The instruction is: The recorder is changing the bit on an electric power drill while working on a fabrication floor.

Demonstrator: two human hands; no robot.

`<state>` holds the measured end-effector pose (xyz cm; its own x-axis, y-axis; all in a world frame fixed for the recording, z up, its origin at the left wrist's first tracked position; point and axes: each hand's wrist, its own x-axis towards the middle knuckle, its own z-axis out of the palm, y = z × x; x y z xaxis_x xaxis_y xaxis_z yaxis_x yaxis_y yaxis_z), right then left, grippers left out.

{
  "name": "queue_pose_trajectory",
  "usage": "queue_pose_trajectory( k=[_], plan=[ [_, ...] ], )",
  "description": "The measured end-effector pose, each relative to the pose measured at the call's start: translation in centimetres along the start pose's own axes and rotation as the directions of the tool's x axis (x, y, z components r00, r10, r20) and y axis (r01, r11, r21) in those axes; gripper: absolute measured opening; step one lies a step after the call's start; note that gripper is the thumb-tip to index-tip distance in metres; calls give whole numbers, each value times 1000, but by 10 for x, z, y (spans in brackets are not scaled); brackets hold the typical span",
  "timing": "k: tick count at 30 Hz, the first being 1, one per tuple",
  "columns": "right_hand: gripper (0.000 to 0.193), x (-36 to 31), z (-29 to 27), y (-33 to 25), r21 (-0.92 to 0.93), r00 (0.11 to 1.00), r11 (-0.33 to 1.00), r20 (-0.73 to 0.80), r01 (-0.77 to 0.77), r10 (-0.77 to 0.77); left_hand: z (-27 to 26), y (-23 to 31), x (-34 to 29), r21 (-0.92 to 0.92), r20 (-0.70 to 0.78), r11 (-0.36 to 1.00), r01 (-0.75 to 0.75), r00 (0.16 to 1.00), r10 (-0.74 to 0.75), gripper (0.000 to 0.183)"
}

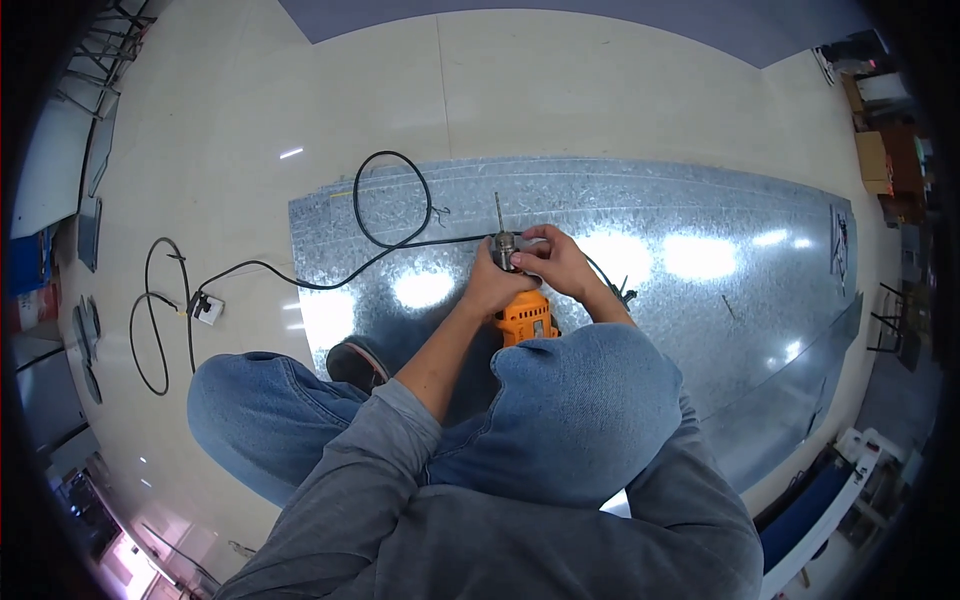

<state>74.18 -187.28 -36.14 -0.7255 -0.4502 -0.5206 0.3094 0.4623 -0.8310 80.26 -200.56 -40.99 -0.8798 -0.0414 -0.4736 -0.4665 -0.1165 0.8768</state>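
Observation:
An orange power drill (524,318) with a metal chuck (505,248) is between my hands, close to my bent knee. A thin drill bit (499,212) sticks out of the chuck and points away from me. My left hand (490,290) wraps round the front of the drill just behind the chuck. From the right, my right hand (562,265) has its thumb and bent fingers at the side of the chuck. Whether anything small lies between those fingers is hidden. My knee covers the rear of the drill.
Shiny metal sheet (650,220) lies on the pale floor beneath my hands. A black cable (330,285) loops left to a white socket block (208,308). Dark tools (838,245) lie at the sheet's right end. A brown box (873,163) stands far right.

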Motion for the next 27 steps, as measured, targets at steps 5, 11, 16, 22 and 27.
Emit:
queue_pose_trajectory(
  k=[5,11,16,22,27],
  plan=[
    [61,10,5,-3,-168,995,985,81,-45,59,5,-18,-5,75,-164,997,-17,986,29,91],
    [51,15,16,0,-260,1000,966,-6,-10,9,17,-22,-21,-143,-200,961,237,944,-263,74],
    [41,9,22,-15,-190,982,965,-73,-183,172,21,5,-42,15,-28,984,177,984,-176,64],
    [35,6,13,-25,-40,926,926,-57,-375,372,17,35,-44,304,26,933,191,978,-209,62],
    [25,8,-12,21,724,943,665,320,-184,-87,13,38,-40,75,263,997,-35,965,15,58]
  ],
)
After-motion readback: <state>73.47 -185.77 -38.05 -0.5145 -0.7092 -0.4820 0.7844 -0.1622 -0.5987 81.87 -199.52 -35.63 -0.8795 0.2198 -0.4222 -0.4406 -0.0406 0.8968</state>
